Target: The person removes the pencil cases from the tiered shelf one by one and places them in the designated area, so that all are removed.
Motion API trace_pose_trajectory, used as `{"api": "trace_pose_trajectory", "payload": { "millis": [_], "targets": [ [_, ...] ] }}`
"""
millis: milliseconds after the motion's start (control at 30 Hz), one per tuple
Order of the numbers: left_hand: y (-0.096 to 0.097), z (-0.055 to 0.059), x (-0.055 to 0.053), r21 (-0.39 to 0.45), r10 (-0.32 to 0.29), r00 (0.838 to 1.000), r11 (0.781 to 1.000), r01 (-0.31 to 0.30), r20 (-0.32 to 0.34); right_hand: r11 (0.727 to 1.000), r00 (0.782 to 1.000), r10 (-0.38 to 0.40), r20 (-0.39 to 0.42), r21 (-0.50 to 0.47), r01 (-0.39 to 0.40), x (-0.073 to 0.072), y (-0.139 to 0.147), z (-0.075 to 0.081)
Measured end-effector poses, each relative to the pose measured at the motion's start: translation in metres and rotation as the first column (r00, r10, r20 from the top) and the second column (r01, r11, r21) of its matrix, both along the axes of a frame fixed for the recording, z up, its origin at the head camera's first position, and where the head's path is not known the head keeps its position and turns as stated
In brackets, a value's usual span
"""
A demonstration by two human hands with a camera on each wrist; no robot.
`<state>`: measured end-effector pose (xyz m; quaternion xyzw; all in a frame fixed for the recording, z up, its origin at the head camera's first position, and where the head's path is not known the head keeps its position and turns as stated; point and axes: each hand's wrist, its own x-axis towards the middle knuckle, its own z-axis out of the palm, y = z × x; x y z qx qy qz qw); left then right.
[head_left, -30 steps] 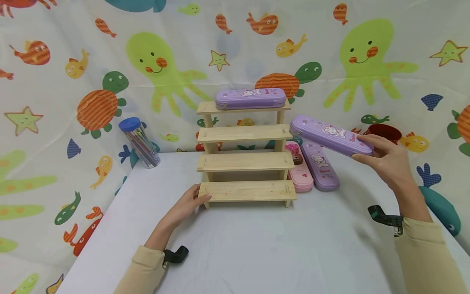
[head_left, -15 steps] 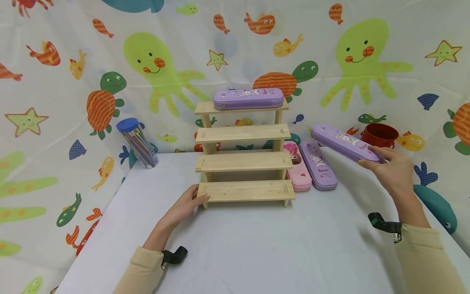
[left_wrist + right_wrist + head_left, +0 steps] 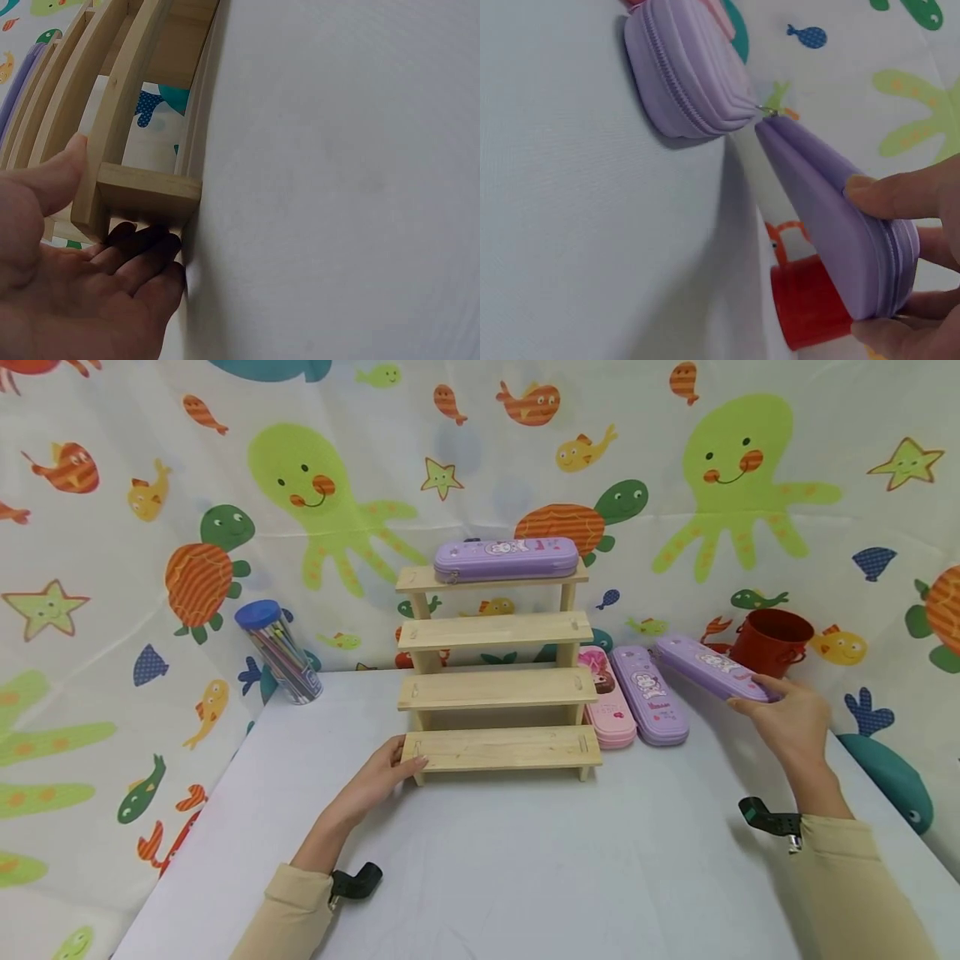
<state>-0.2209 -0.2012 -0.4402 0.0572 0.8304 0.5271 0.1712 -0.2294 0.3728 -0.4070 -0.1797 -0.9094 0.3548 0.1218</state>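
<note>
In the head view my right hand [image 3: 793, 720] grips one end of a purple zippered pencil case [image 3: 705, 665]. The case slants above the table's back right, its far end close by a second purple pencil case [image 3: 651, 697]. In the right wrist view, thumb and fingers pinch the held case around its zipper edge. My left hand [image 3: 384, 772] holds the left end of the bottom step of a wooden stepped shelf [image 3: 498, 691]. Its thumb lies on the step, fingers beneath, as the left wrist view shows. Another purple pencil case [image 3: 506, 560] lies on the top step.
A pink pencil case [image 3: 611, 714] lies between the shelf and the second purple case. At the back right stands a red bucket [image 3: 772, 642]. A blue-lidded jar of coloured pens [image 3: 283, 653] is at the back left. A sea-animal printed cloth [image 3: 480, 460] hangs behind the table.
My right hand has moved the purple pencil case right and down, away from the shelf and closer to the table. The left hand has kept its place on the shelf.
</note>
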Motion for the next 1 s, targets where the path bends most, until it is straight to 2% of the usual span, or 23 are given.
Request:
{"api": "trace_pose_trajectory", "payload": {
  "millis": [167, 300, 400, 500, 700, 1000],
  "targets": [
    [0.001, 0.000, -0.002, 0.008, -0.005, 1.000, 1.000, 0.005, 0.000, 1.000, 1.000, -0.004, 0.003, 0.020, 0.004, -0.002, -0.001, -0.004],
    [0.001, 0.000, -0.003, 0.001, -0.003, 1.000, 1.000, 0.003, 0.002, 0.998, 0.998, 0.015, 0.062, 0.055, -0.018, -0.002, -0.005, -0.008],
    [0.001, 0.000, -0.002, 0.002, -0.001, 1.000, 1.000, 0.001, 0.005, 0.992, 0.991, 0.054, 0.122, 0.103, -0.066, 0.000, -0.008, -0.010],
    [0.000, -0.002, -0.002, 0.006, 0.003, 1.000, 1.000, -0.003, 0.011, 0.984, 0.977, 0.086, 0.195, 0.136, -0.114, 0.001, -0.012, -0.013],
    [-0.001, -0.003, -0.001, 0.011, 0.000, 1.000, 1.000, 0.000, 0.012, 0.969, 0.927, 0.144, 0.346, 0.140, -0.203, 0.004, -0.016, -0.012],
    [-0.001, -0.001, -0.001, 0.008, 0.002, 1.000, 1.000, -0.002, 0.008, 0.959, 0.904, 0.200, 0.377, 0.114, -0.260, 0.007, -0.018, -0.006]
  ]
}}
